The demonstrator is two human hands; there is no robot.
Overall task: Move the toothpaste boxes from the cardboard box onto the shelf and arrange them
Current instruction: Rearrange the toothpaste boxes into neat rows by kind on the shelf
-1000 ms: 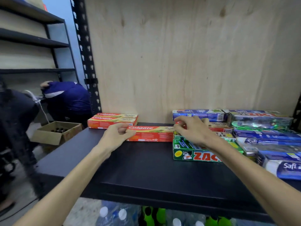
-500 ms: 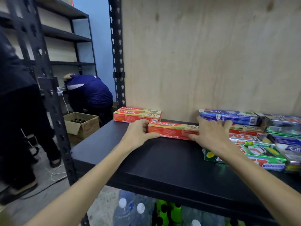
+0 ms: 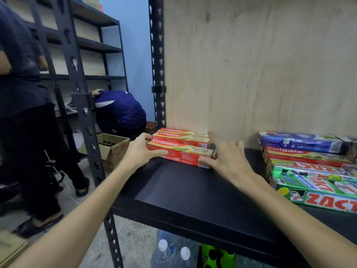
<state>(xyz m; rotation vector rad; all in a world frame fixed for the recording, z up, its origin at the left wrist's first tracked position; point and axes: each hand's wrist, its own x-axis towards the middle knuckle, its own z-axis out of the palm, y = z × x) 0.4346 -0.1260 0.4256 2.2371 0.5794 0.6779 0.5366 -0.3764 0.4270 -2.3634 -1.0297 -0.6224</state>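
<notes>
Hands bracket the front Colgate box (image 3: 179,152) at frame centre on the shelf (image 3: 193,192), left hand (image 3: 142,149) gripping its end, right hand (image 3: 225,159) open-fingered; uneven pushing could skew the row.

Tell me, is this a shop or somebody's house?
Probably a shop's stockroom, not a house. Tall black metal racks line the room, the shelf holds stacks of Colgate boxes and Zact boxes, and an open cardboard box of bottles sits on the floor.

Red-and-cream Colgate boxes (image 3: 179,147), black shelf (image 3: 193,192), green-and-red Zact box (image 3: 316,192)
</notes>
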